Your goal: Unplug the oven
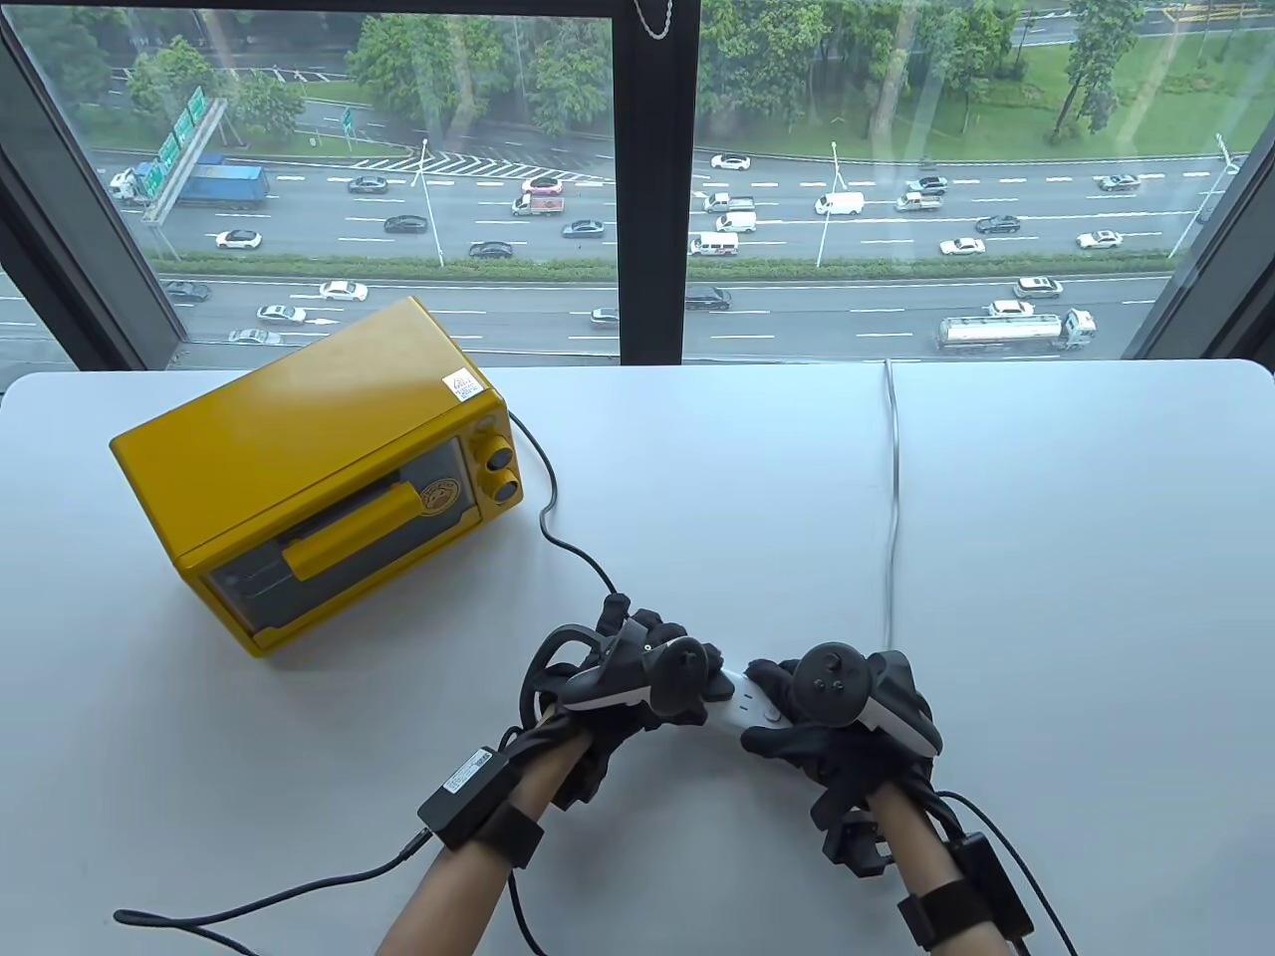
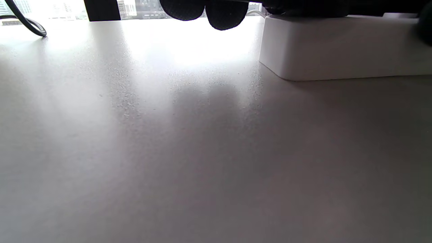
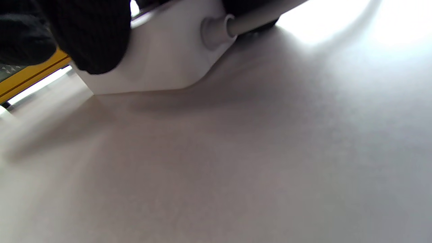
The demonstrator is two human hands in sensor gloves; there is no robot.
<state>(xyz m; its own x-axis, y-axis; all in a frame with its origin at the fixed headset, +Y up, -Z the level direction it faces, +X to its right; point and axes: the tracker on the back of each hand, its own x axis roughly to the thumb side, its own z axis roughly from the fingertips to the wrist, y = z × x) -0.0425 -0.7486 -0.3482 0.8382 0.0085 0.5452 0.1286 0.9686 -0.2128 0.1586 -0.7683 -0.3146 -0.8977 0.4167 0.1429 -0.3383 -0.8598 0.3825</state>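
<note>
The yellow oven (image 1: 319,478) stands at the table's left. Its black cord (image 1: 558,528) runs down and right and ends under my left hand (image 1: 657,682). That hand is closed over the left end of the white power strip (image 1: 745,702), and the plug itself is hidden beneath it. My right hand (image 1: 807,717) grips the strip's right end and holds it on the table. In the left wrist view the fingertips (image 2: 222,15) hang beside the strip (image 2: 337,47). In the right wrist view a gloved finger (image 3: 91,37) presses against the strip's side (image 3: 162,60).
The strip's white cable (image 1: 893,498) runs from the right hand to the table's far edge by the window. The cable also shows in the right wrist view (image 3: 256,20). Glove cables trail off both forearms at the near edge (image 1: 249,901).
</note>
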